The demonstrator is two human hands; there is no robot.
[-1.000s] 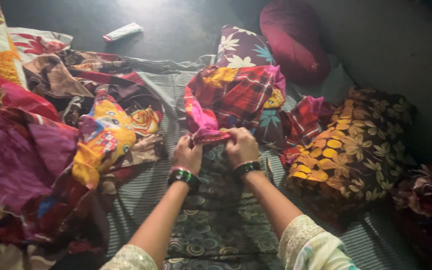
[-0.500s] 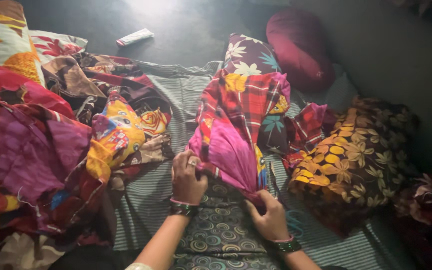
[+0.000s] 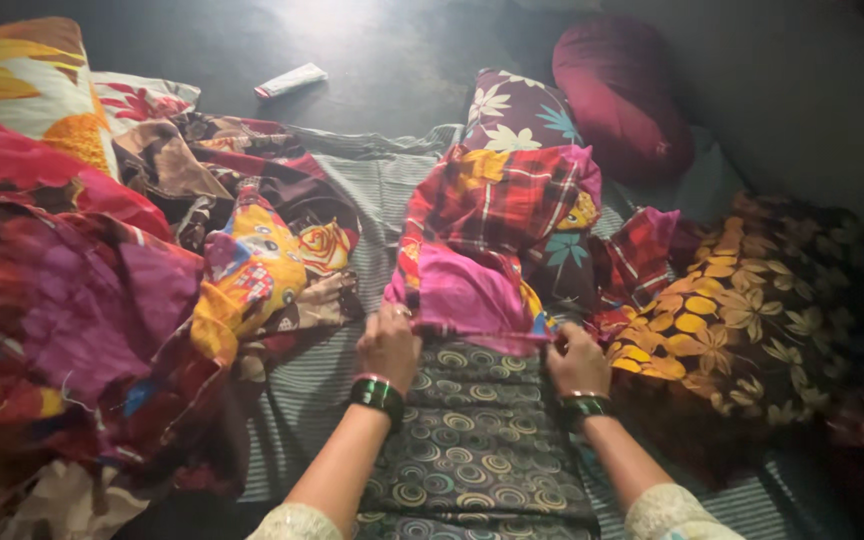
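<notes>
Both hands work at frame centre, slightly toward 6 o'clock. The left hand [image 3: 388, 348], wearing a dark green bangle, is closed, fingers curled over the lower left edge of the pink and red-checked patchwork cloth [image 3: 492, 240]. The right hand [image 3: 578, 362], also bangled, pinches the same hem at its lower right corner. The hem is stretched between the two hands, well apart from each other.

The cloth lies bunched, running from the hands toward 12 o'clock. Its lower edge overlaps the dark cushion patterned with circles [image 3: 472, 440], which extends to 6 o'clock between the forearms. Both rest on a grey striped sheet [image 3: 302, 390].

At 9 o'clock lies a heap of crumpled multicoloured fabrics [image 3: 102, 300]. At 3 o'clock sits a dark cushion with yellow flowers [image 3: 742, 320]. At 1 o'clock stands a maroon round bolster [image 3: 624, 95], a purple floral cushion [image 3: 512, 110] just beside it. A small white tube [image 3: 291, 80] lies on the floor at 11 o'clock.
</notes>
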